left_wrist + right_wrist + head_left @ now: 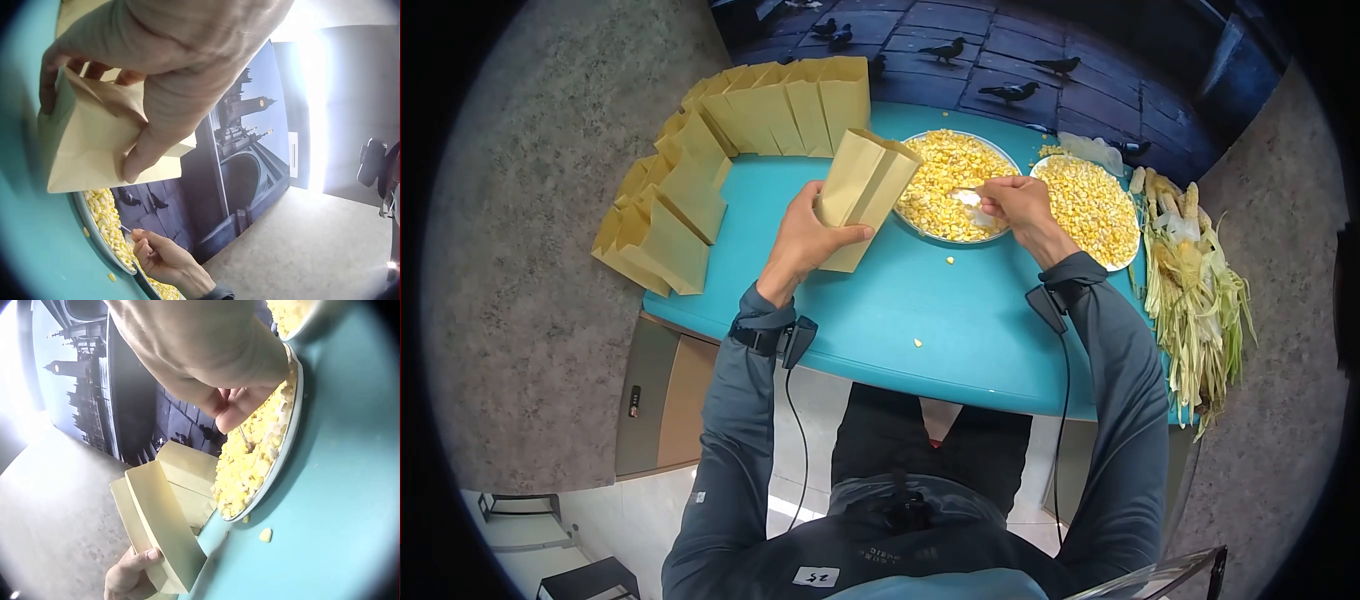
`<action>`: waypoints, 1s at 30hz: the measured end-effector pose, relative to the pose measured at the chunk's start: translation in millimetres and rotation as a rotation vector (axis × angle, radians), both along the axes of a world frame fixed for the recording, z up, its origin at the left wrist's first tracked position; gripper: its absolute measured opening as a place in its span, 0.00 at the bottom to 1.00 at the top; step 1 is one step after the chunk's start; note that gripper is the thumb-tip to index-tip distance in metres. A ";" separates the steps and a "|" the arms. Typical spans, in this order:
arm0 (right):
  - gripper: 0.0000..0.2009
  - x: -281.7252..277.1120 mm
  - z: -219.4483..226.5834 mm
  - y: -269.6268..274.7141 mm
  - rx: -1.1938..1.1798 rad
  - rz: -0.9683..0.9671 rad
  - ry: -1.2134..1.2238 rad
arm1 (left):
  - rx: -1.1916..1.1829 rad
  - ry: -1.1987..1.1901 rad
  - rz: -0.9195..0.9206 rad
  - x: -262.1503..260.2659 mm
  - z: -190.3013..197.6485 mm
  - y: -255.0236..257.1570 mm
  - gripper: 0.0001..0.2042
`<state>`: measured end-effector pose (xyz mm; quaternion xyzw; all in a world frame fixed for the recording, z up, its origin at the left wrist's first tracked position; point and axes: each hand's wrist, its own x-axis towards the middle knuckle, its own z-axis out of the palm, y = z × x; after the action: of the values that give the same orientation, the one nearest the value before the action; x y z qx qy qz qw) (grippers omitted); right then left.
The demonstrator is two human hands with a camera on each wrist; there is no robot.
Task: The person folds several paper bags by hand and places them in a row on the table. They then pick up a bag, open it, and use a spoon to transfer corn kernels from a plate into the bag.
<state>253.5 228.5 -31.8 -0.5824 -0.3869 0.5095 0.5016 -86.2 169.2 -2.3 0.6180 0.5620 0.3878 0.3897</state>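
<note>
My left hand (pixel 805 240) grips an upright brown paper bag (pixel 862 190) around its side, thumb on the near face, beside the plate of corn. The bag leans a little toward the right, its mouth upward. Over the large round plate (pixel 948 241) heaped with yellow corn kernels (pixel 940 160), my right hand (pixel 1020 210) pinches a thin, spoon-like handle (pixel 244 435). The handle's far end is down among the kernels and hidden. A pale bare patch (pixel 967 198) shows in the heap near my fingertips.
Several open paper bags (pixel 800 105) stand along the table's back and left side. At right is a second plate of kernels (pixel 1090 205), with corn cobs and husks (pixel 1190 280) beyond it. Loose kernels (pixel 950 260) dot the teal table (pixel 960 330). A pigeon-printed backdrop (pixel 960 85) stands behind.
</note>
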 end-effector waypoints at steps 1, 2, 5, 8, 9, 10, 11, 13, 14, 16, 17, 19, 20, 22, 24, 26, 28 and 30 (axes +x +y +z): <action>0.06 3.5 0.8 -0.9 -0.003 0.004 -0.002 | -0.003 -0.002 0.004 -1.0 0.6 -0.4 0.44; 0.05 8.9 3.2 -2.1 0.011 0.007 0.007 | -0.005 0.020 0.004 -1.7 1.8 0.3 0.44; 0.05 13.3 26.1 -12.1 0.045 -0.007 0.018 | -0.013 0.045 -0.001 1.8 0.2 4.6 0.45; 0.06 19.8 46.5 -15.1 0.082 0.001 0.006 | -0.035 0.056 -0.024 11.8 1.0 7.6 0.46; 0.06 20.2 56.0 -17.1 0.130 0.005 0.014 | -0.048 0.066 -0.039 15.8 2.2 8.6 0.46; 0.06 18.7 68.3 -21.8 0.176 0.009 0.024 | -0.049 0.063 -0.041 20.0 3.0 9.8 0.46; 0.06 16.4 79.6 -26.6 0.206 0.015 -0.005 | -0.036 0.072 -0.049 24.2 3.6 11.1 0.46; 0.06 8.9 96.2 -31.7 0.270 0.056 -0.103 | -0.033 0.081 -0.062 31.2 2.8 14.2 0.46; 0.06 4.4 100.9 -35.6 0.336 0.100 -0.201 | -0.039 0.067 -0.080 34.3 1.9 16.1 0.46; 0.05 -4.1 102.7 -45.0 0.360 0.151 -0.268 | -0.045 0.051 -0.102 42.2 2.5 18.3 0.46; 0.05 -6.9 100.3 -47.5 0.554 0.209 -0.491 | -0.036 0.037 -0.104 45.4 2.6 18.2 0.46; 0.04 -8.8 96.7 -50.4 0.917 0.262 -0.781 | -0.033 0.025 -0.105 49.0 5.0 15.4 0.46; 0.04 -8.1 97.2 -50.1 0.914 0.265 -0.779 | -0.043 0.023 -0.100 49.6 6.5 14.7 0.46; 0.03 -6.8 100.5 -50.9 1.134 0.174 -0.934 | -0.058 0.025 -0.091 46.9 5.0 13.9 0.46; 0.03 1.3 93.4 -47.4 1.016 0.139 -0.871 | -0.018 -0.019 -0.052 42.9 1.7 13.5 0.43; 0.06 19.8 76.7 -33.1 0.704 0.083 -1.024 | -0.015 -0.016 -0.038 35.6 4.3 9.3 0.43; 0.05 33.8 62.5 -22.3 0.584 0.083 -1.084 | -0.006 -0.020 -0.025 28.1 5.7 7.5 0.43; 0.04 39.2 36.1 -8.7 0.234 0.051 -0.823 | 0.019 -0.027 0.005 20.4 4.7 4.3 0.43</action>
<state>292.7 219.8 4.3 -0.6665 -0.6242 0.1993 0.3554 -65.8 173.5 2.4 0.6147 0.5547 0.4025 0.3904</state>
